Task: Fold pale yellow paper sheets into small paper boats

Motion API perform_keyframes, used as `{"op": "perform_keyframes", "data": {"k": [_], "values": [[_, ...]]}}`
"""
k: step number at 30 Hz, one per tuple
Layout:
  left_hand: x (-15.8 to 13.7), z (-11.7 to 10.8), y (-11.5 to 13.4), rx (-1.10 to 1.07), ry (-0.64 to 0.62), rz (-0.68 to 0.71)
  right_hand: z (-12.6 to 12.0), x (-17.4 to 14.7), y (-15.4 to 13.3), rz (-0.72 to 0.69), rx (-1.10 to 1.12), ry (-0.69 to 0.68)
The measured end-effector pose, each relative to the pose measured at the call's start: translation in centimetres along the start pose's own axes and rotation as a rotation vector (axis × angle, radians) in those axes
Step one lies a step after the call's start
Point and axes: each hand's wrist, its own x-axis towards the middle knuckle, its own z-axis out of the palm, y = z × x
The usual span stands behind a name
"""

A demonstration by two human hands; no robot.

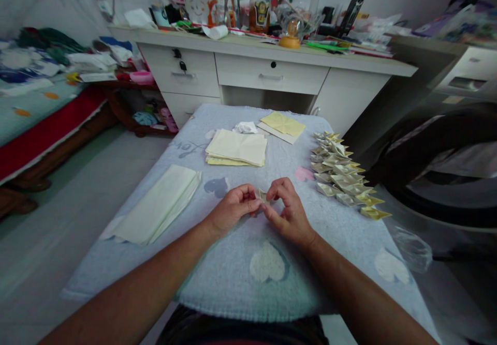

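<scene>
Between my left hand [237, 206] and my right hand [286, 210] is a small piece of folded paper [262, 195], pale yellowish, pinched by the fingertips of both. Much of it is hidden behind the fingers. Beyond the hands lies a stack of cream and yellow paper sheets [236, 147], with creases on the top one. Several folded paper boats [341, 171] stand in rows at the table's right side. To the left rests a larger folded bundle of pale paper [159, 205].
A heart-patterned cloth [267, 262] covers the table. Yellow and white sheets [283, 125] and a crumpled white tissue [246, 127] lie at its far side. Behind stands a cluttered white desk [272, 68]. A bed [42, 107] is at left, a washing machine [466, 86] at right.
</scene>
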Motion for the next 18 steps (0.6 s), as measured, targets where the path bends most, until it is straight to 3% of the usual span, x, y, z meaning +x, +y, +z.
{"op": "perform_keyframes", "data": {"k": [18], "values": [[-0.23, 0.25, 0.33, -0.064, 0.034, -0.012, 0.42, -0.03, -0.07, -0.008, 0.015, -0.006]]}}
